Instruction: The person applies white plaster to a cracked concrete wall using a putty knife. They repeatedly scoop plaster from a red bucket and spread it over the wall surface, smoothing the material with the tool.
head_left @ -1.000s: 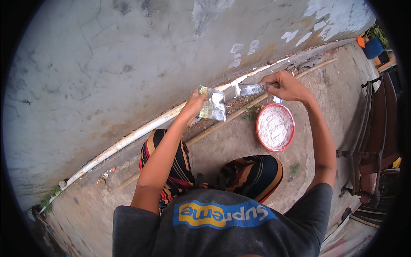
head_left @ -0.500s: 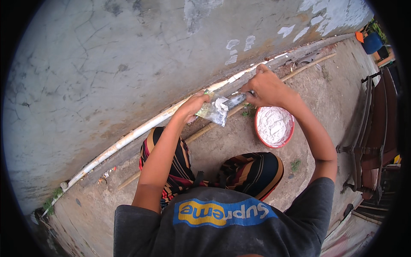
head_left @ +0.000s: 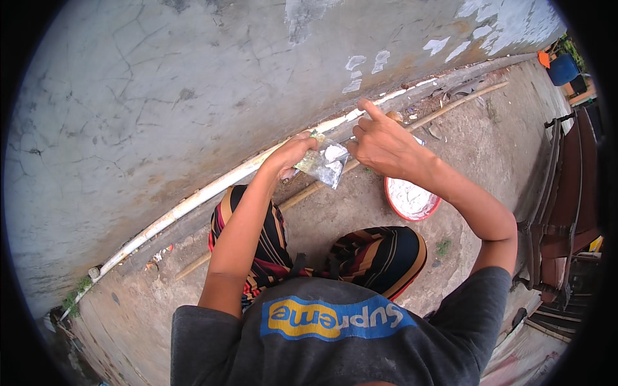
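Note:
My left hand is closed on a crumpled, partly see-through plastic piece with greenish print, by the foot of the wall. White putty sits in lumps on the plastic. Just right of it is my right hand, fingers curled and index finger stretched toward the wall. It grips a putty knife, almost wholly hidden behind the hand now; its grey blade shows in the earlier frame. Below my right wrist stands a red-rimmed tub of white putty, partly covered by the forearm.
A grey cracked wall with white patches rises ahead. Along its foot runs a white pipe, and a bamboo pole lies on the concrete ground beside it. Brown wooden furniture stands at right; a blue container is far right.
My right hand has drawn back and turned over, taking the blade off the plastic and out of sight. More putty lumps show on the plastic. My left hand has barely moved.

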Available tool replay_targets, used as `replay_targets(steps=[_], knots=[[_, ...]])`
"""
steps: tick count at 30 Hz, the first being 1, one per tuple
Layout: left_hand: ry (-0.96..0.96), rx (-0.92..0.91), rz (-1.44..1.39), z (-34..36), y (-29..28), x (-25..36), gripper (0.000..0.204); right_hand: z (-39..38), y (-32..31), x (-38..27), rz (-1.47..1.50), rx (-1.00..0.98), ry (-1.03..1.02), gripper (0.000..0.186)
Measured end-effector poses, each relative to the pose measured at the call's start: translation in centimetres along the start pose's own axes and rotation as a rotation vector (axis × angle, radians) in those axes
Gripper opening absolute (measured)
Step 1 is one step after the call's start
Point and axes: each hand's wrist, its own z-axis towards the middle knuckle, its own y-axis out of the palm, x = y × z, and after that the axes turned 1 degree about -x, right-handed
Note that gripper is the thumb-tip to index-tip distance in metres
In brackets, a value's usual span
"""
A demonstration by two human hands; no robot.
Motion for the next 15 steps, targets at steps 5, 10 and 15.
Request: replay_targets(steps=[5,10,15], knots=[[0.008,-0.119,-0.066,0.6,-0.5,-0.6,0.071,-0.5,-0.9,-0.4,0.014,-0.003,-0.073,0.019],[0.024,0.044,0.025,-0.2,0.4,-0.5,0.073,-1.9,-1.2,-0.2,0.154,0.028,-0.014,0.018],[0.037,0.018,-0.016,-0.7,0.9,-0.1,0.078,-2.5,-1.6,1.7,0.2,-0.028,0.136,0.021]])
